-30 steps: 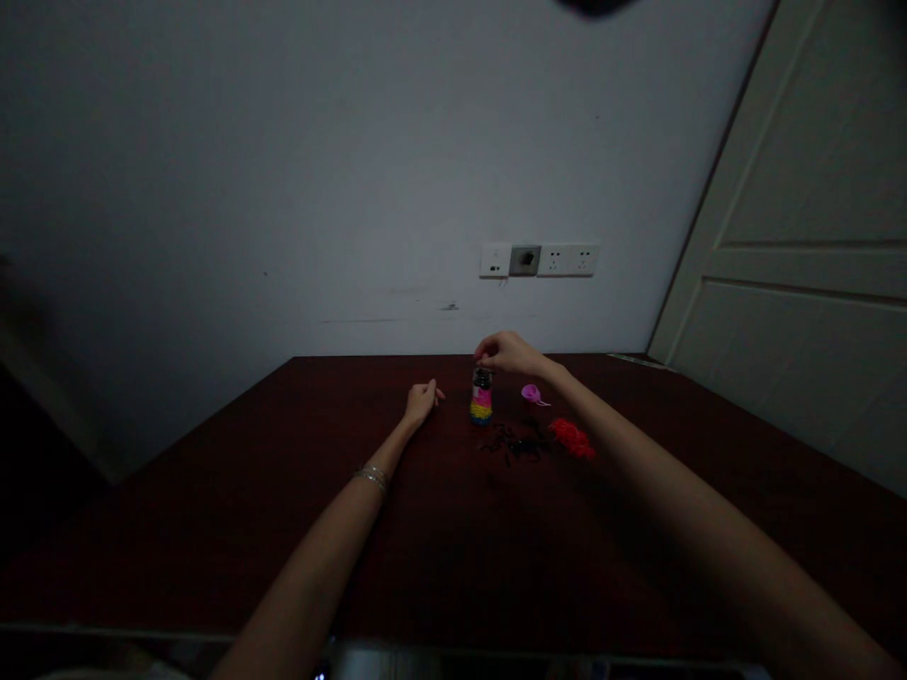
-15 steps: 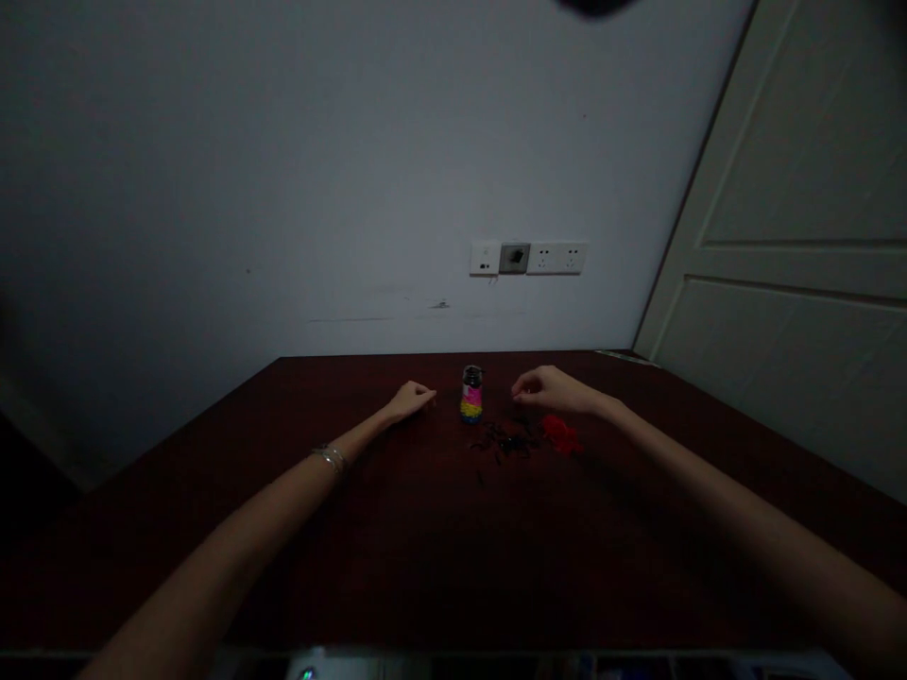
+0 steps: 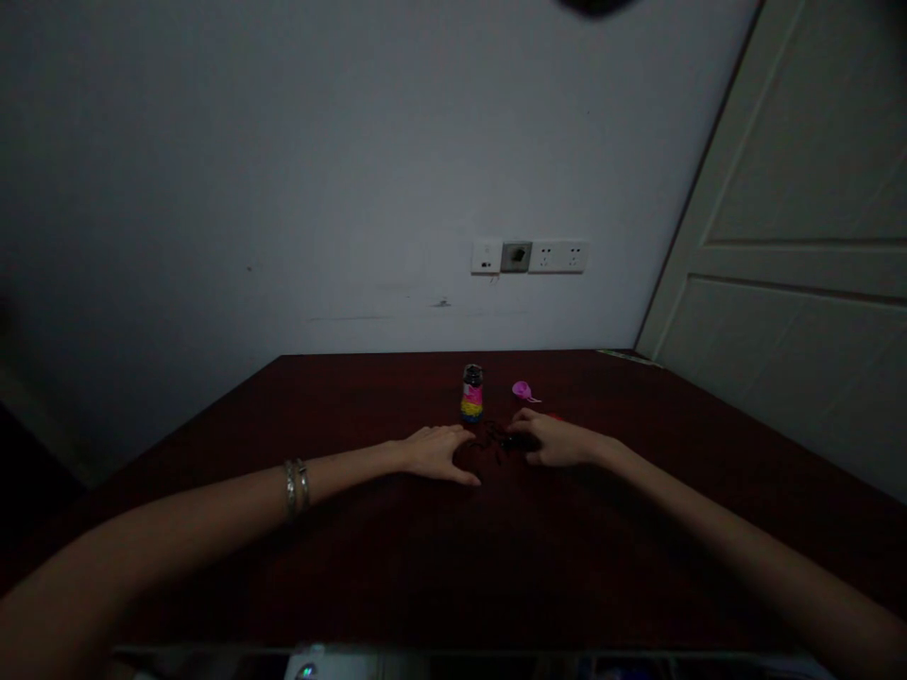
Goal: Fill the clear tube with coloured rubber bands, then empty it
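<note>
A small jar point(image 3: 471, 395) with pink, yellow and blue layers and a dark top stands upright on the dark red table. In front of it lies a loose pile of small dark strips point(image 3: 492, 436), too dim to name. My left hand point(image 3: 440, 453) rests low at the pile's left edge, thumb and fingers apart, holding nothing. On the pile's right side is my right hand point(image 3: 553, 440), its thumb and fingers spread around the dark strips. A small pink lid-like piece point(image 3: 522, 389) with a thin tail lies behind my right hand. That hand mostly hides a red item point(image 3: 556, 416).
A pale wall with white sockets point(image 3: 557, 257) rises behind the table point(image 3: 368, 557). A panelled white door point(image 3: 794, 255) stands at the right. Below the table's front edge, a light-coloured object point(image 3: 340, 665) shows partly.
My left hand has moved right and nearer, and its fingers have opened. My right hand has come down to the dark strips. The pink piece now shows on the table where that hand was.
</note>
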{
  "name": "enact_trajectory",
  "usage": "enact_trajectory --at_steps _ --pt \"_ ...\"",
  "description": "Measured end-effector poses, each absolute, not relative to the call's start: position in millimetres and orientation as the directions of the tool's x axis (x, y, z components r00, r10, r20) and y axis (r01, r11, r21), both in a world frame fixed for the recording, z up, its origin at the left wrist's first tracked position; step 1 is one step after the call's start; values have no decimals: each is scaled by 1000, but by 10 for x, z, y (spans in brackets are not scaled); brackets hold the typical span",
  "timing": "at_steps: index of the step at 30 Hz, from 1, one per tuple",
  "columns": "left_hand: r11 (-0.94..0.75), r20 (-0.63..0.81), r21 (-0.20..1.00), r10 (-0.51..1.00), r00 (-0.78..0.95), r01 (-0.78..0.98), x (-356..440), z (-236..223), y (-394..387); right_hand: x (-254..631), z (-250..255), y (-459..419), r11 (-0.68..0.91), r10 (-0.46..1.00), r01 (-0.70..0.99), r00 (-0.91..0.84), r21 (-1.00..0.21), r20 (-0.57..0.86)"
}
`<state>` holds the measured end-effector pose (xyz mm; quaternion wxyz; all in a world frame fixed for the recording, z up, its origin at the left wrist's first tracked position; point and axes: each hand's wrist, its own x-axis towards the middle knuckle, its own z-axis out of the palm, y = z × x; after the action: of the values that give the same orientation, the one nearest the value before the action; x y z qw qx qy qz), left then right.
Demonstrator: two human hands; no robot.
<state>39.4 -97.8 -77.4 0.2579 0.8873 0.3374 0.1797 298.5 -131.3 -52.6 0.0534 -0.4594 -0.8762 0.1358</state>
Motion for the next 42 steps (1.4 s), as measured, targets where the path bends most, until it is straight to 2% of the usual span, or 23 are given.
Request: enact_trajectory --at_steps 5,11,17,21,29,33,37,42 --pt "-715 200 481 652 731 507 375 -728 -882 2941 -589 -1291 521 841 827 -540 -212 -39" --pt "-575 237 393 817 525 718 77 -638 -448 2913 -589 -1281 529 847 842 -531 -105 3" --pt "-493 252 296 867 431 818 -144 -682 -45 2896 -546 -1310 503 864 862 -502 -67 29" --pt "-443 256 314 891 374 840 -162 -721 88 2926 -538 -1300 443 896 882 -439 -161 63" --pt "-276 222 296 951 216 915 -184 -842 198 2991 -548 -1160 418 908 738 -366 -530 207" --pt "-253 254 287 950 181 924 -195 -938 173 2986 -494 -1057 427 904 662 -293 -616 312" --pt "-256 254 232 947 195 938 -183 -969 150 2955 -394 -946 403 914 570 -214 -716 344" --pt "-238 251 174 949 191 955 -162 -965 119 2858 -217 -811 439 896 511 -194 -739 398"
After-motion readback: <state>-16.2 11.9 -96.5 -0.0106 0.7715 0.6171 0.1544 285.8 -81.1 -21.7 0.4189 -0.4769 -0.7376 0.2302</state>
